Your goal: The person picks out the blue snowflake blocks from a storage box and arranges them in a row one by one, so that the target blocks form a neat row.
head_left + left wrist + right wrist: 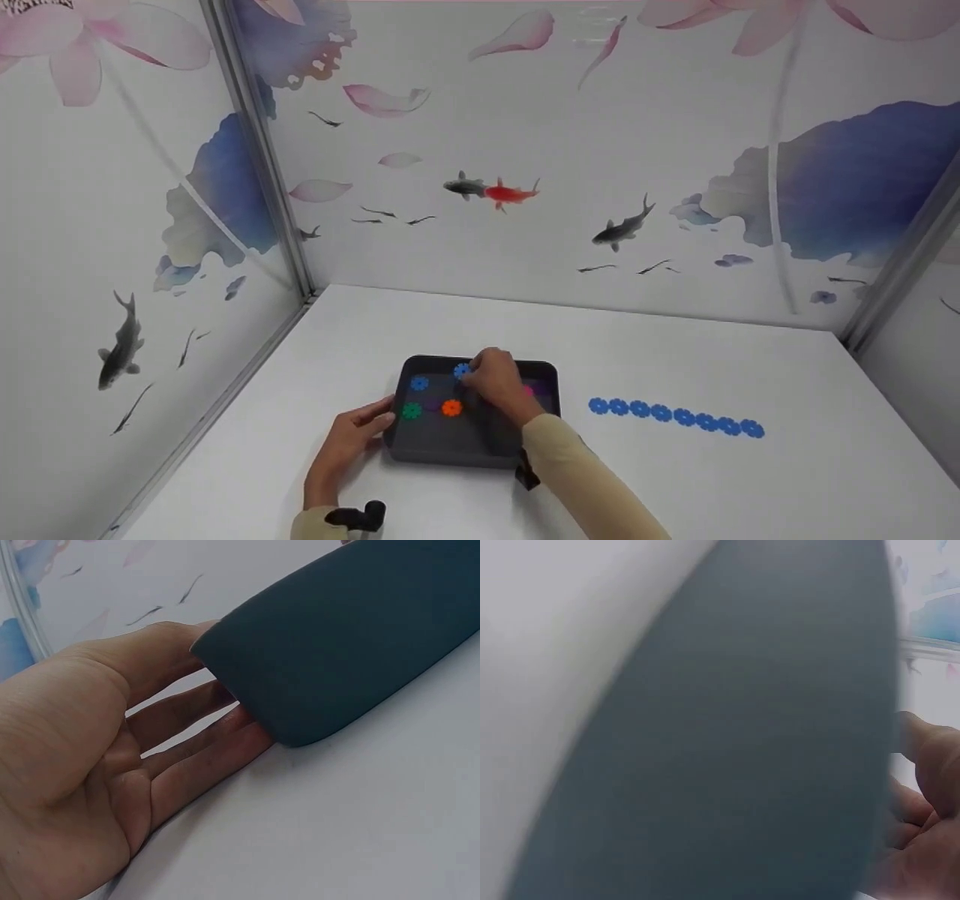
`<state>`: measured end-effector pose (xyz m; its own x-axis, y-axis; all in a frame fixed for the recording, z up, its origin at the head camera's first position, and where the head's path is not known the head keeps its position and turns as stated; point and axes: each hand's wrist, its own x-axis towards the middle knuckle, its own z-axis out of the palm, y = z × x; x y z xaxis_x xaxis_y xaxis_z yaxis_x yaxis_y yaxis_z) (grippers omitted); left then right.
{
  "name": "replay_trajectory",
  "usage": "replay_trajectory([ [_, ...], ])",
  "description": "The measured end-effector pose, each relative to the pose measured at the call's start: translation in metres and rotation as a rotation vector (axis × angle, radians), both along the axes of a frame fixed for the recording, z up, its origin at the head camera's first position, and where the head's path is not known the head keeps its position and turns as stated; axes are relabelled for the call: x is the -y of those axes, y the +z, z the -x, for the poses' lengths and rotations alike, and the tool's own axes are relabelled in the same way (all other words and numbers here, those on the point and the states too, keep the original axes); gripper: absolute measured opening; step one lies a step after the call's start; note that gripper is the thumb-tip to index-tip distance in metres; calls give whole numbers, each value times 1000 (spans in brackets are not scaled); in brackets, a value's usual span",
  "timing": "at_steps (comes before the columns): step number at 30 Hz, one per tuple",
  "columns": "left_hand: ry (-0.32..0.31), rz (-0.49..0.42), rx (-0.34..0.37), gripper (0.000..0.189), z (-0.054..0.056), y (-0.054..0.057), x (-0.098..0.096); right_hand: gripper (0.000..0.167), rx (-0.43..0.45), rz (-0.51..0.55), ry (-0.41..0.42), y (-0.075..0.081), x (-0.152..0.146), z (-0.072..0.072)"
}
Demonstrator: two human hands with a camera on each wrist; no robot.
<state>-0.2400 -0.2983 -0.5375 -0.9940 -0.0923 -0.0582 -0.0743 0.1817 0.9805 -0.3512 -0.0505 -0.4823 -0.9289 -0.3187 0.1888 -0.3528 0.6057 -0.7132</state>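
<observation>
A dark grey tray (442,450) sits on the white table, with several flower-shaped plastic discs in it. My left hand (349,442) rests against the tray's left side, thumb near the rim and fingers nearly straight, as the left wrist view shows. Over the tray's far part, my right hand (495,382) pinches a blue flower-shaped disc (462,370) at its fingertips. Left of it lie another blue disc (419,383) and a green disc (412,411). An orange disc (451,408) is nearer the middle. A pink disc (528,391) is partly hidden behind the right hand.
Right of the tray, several blue discs (684,417) form a slanting row on the table (810,480). White printed panels (555,247) enclose the table's back and sides. The tray's wall (742,735) fills much of the right wrist view, blurred.
</observation>
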Motion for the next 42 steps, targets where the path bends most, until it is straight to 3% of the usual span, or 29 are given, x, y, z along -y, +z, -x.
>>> replay_trajectory([
  [5,7,18,9,50,1,-1,1,6,-20,4,-26,12,-20,-1],
  [10,25,35,22,51,1,-2,0,18,-51,-22,-73,18,-40,-3],
  [18,32,32,33,48,0,-3,-2,21,-89,23,-86,20,-75,-5],
  [26,32,23,36,48,2,-2,-1,22,-56,28,-169,25,-113,-2],
  [34,45,38,44,46,4,1,-1,24,-80,35,-192,23,-159,0],
  [42,50,19,43,47,1,1,-2,29,-23,8,-246,21,-206,-2],
])
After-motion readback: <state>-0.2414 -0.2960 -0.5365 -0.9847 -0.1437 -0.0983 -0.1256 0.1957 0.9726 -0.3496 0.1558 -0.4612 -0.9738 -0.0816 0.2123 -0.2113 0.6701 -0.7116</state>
